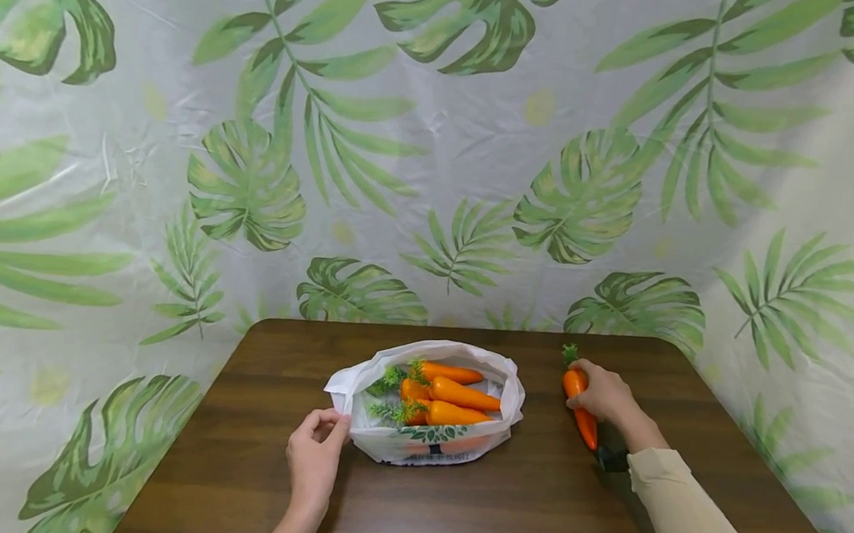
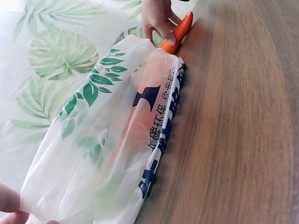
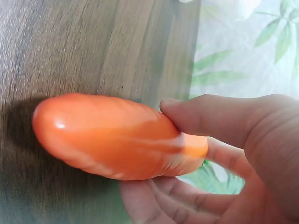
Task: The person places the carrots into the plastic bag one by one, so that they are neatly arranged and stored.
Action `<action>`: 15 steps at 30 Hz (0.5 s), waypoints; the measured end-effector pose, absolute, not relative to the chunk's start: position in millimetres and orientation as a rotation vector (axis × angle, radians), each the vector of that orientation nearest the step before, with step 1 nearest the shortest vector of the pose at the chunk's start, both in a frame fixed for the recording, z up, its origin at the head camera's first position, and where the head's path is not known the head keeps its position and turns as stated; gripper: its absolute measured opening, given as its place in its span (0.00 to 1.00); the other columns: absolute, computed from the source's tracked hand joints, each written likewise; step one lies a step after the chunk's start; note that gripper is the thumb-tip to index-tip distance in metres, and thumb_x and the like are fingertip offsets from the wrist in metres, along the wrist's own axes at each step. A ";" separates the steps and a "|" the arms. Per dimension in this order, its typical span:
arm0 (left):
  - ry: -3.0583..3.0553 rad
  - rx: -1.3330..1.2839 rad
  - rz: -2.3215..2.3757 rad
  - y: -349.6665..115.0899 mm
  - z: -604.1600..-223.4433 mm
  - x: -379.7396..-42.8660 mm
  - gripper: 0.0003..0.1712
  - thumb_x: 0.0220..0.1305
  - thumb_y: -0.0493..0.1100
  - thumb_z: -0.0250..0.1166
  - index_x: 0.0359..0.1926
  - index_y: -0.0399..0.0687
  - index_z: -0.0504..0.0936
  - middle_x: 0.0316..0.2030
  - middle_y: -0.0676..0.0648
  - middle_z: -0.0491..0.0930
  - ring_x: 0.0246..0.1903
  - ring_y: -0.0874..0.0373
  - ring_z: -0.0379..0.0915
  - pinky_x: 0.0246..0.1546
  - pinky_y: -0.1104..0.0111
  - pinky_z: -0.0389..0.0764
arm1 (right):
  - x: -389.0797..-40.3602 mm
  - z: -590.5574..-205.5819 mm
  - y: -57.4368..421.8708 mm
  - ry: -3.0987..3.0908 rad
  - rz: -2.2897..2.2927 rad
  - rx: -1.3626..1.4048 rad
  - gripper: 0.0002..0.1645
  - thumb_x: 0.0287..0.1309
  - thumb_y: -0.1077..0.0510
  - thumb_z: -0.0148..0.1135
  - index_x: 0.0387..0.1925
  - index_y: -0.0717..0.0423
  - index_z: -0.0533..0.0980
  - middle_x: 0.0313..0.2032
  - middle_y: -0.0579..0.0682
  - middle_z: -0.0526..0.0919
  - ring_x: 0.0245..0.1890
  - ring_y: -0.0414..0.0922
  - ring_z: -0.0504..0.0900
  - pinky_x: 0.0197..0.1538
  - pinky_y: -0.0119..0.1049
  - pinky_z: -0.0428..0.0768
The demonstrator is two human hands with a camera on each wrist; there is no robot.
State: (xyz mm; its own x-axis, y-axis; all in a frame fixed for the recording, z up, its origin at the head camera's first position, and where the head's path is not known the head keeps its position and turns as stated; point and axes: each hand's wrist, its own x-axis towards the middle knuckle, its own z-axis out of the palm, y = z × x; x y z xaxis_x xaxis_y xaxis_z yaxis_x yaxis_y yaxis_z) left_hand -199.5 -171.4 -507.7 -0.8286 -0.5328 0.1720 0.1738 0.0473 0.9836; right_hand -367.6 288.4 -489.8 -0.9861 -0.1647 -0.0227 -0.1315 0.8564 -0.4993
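A white plastic bag (image 1: 432,452) with a green leaf print lies on the table, its mouth spread wide. Several orange carrots (image 1: 464,394) with green tops show inside it. My left hand (image 1: 316,454) pinches the bag's left edge; in the left wrist view only fingertips (image 2: 10,199) appear at the corner. Over on the right, my right hand (image 1: 608,397) grips a single carrot (image 1: 587,426) between thumb and fingers, its green top pointing away from me. The right wrist view shows this carrot (image 3: 107,135) close up, tip toward the camera, just over or on the wood.
The brown wooden table (image 1: 501,512) has rounded far corners. Behind it hangs a pale curtain (image 1: 476,156) printed with green leaves. A dark object or shadow (image 1: 611,460) lies beneath the right wrist; I cannot tell which.
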 end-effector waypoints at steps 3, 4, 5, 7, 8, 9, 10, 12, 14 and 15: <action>-1.839 0.381 -1.840 -170.8 -505.5 -196.8 0.06 0.61 0.33 0.72 0.33 0.34 0.83 0.33 0.40 0.81 0.33 0.61 0.81 0.35 0.65 0.88 | -362.8 -489.6 287.1 2.934 -0.833 -0.227 0.44 0.47 0.58 0.76 0.66 0.59 0.68 0.46 0.67 0.78 0.24 0.50 0.78 0.22 0.40 0.81; -1.848 0.386 -1.833 -170.5 -504.4 -196.4 0.06 0.61 0.33 0.72 0.33 0.34 0.83 0.33 0.39 0.81 0.32 0.61 0.81 0.35 0.64 0.88 | -361.3 -489.0 286.1 2.936 -0.844 -0.222 0.44 0.47 0.59 0.76 0.66 0.58 0.68 0.45 0.66 0.78 0.25 0.50 0.78 0.22 0.40 0.81; -1.856 0.388 -1.826 -170.3 -503.2 -196.4 0.05 0.61 0.32 0.71 0.33 0.33 0.83 0.32 0.39 0.81 0.32 0.60 0.81 0.35 0.63 0.88 | -359.5 -488.0 285.2 2.945 -0.846 -0.229 0.43 0.46 0.59 0.76 0.65 0.58 0.68 0.45 0.66 0.78 0.25 0.51 0.78 0.22 0.40 0.81; -1.869 0.384 -1.811 -169.8 -501.3 -196.9 0.05 0.61 0.31 0.70 0.33 0.32 0.82 0.31 0.38 0.81 0.31 0.59 0.81 0.34 0.63 0.88 | -356.7 -486.1 284.2 2.964 -0.847 -0.248 0.42 0.46 0.59 0.75 0.64 0.58 0.68 0.43 0.65 0.79 0.26 0.51 0.78 0.22 0.40 0.80; -1.873 0.379 -1.803 -169.6 -500.7 -197.3 0.05 0.61 0.31 0.70 0.33 0.31 0.82 0.31 0.37 0.81 0.30 0.58 0.81 0.33 0.62 0.88 | -355.2 -484.8 283.7 2.971 -0.854 -0.259 0.42 0.46 0.60 0.75 0.64 0.59 0.68 0.42 0.65 0.79 0.26 0.52 0.78 0.22 0.41 0.80; -1.873 0.374 -1.797 -169.5 -500.1 -197.7 0.05 0.61 0.31 0.70 0.33 0.31 0.82 0.31 0.37 0.81 0.30 0.58 0.81 0.33 0.62 0.88 | -353.9 -484.1 283.0 2.979 -0.856 -0.265 0.42 0.46 0.59 0.74 0.64 0.58 0.68 0.42 0.65 0.79 0.27 0.52 0.77 0.22 0.41 0.79; -1.869 0.370 -1.802 -169.5 -499.9 -198.0 0.05 0.61 0.31 0.70 0.33 0.31 0.82 0.31 0.37 0.82 0.30 0.58 0.81 0.33 0.62 0.88 | -352.7 -483.4 282.4 2.987 -0.855 -0.268 0.42 0.46 0.59 0.74 0.64 0.58 0.67 0.42 0.64 0.79 0.27 0.53 0.77 0.23 0.41 0.79; -1.856 0.359 -1.813 -169.4 -499.9 -197.9 0.05 0.61 0.31 0.71 0.33 0.32 0.82 0.31 0.38 0.82 0.30 0.60 0.81 0.34 0.62 0.88 | -350.3 -482.8 281.5 3.001 -0.854 -0.272 0.42 0.46 0.58 0.73 0.64 0.57 0.67 0.41 0.64 0.79 0.28 0.53 0.77 0.24 0.41 0.78; -1.842 0.348 -1.821 -169.7 -500.6 -197.6 0.06 0.61 0.33 0.72 0.33 0.33 0.83 0.32 0.38 0.82 0.31 0.61 0.81 0.34 0.62 0.88 | -347.9 -482.5 280.0 3.013 -0.864 -0.271 0.42 0.47 0.58 0.73 0.64 0.56 0.66 0.42 0.63 0.80 0.29 0.53 0.77 0.25 0.41 0.78; -1.837 0.343 -1.825 -170.0 -501.2 -197.4 0.06 0.61 0.33 0.72 0.33 0.34 0.83 0.32 0.39 0.82 0.31 0.61 0.81 0.34 0.63 0.88 | -347.0 -482.7 279.4 3.023 -0.866 -0.273 0.42 0.48 0.57 0.72 0.64 0.56 0.65 0.42 0.63 0.80 0.30 0.53 0.77 0.26 0.41 0.77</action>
